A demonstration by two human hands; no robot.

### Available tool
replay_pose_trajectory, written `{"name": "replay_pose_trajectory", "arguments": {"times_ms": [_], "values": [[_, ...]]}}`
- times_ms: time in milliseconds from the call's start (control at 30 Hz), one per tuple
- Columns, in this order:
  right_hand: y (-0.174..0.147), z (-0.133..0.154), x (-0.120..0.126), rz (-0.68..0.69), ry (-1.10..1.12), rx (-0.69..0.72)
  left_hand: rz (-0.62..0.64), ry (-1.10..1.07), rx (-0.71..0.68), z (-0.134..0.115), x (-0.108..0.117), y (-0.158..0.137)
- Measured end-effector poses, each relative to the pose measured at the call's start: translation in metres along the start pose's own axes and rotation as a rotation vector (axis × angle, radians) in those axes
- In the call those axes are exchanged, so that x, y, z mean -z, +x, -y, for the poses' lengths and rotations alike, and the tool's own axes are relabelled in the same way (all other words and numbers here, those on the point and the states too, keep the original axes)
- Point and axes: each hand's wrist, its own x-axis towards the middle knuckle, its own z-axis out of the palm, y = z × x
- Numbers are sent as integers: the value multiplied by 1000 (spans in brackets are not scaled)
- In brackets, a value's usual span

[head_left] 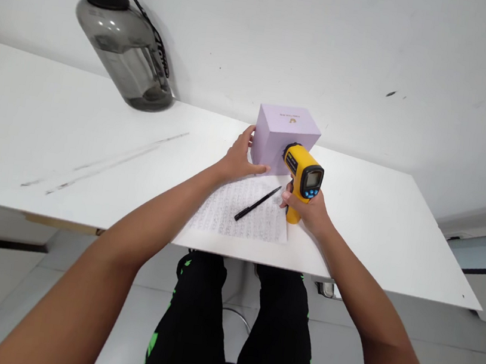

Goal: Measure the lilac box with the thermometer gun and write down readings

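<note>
While our left hand (240, 160) rests open against the left side of the lilac box (284, 136), our right hand (306, 210), just right of the box, grips a yellow-and-black infrared thermometer (302, 175) whose nozzle touches its front face.

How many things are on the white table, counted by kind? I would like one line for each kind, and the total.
Bottle: 1
Box, lilac, touched by the left hand: 1
Thermometer gun, yellow, held in the right hand: 1
Pen, black: 1
Paper sheet, with writing: 1
Total: 5
</note>
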Motion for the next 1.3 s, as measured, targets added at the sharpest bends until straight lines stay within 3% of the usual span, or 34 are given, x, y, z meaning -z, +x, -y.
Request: {"name": "replay_pose_trajectory", "arguments": {"times_ms": [200, 433, 667, 1300], "values": [[0, 2, -1, 10, -13, 23, 163, 80, 78, 3, 9, -3], [1, -2, -1, -35, -33, 55, 260, 171, 149, -24, 13, -5], [0, -3, -1, -74, -43, 50, 267, 141, 224, -46, 13, -8], [8, -5, -5, -113, -33, 67, 259, 135, 210, -50, 2, -14]]}}
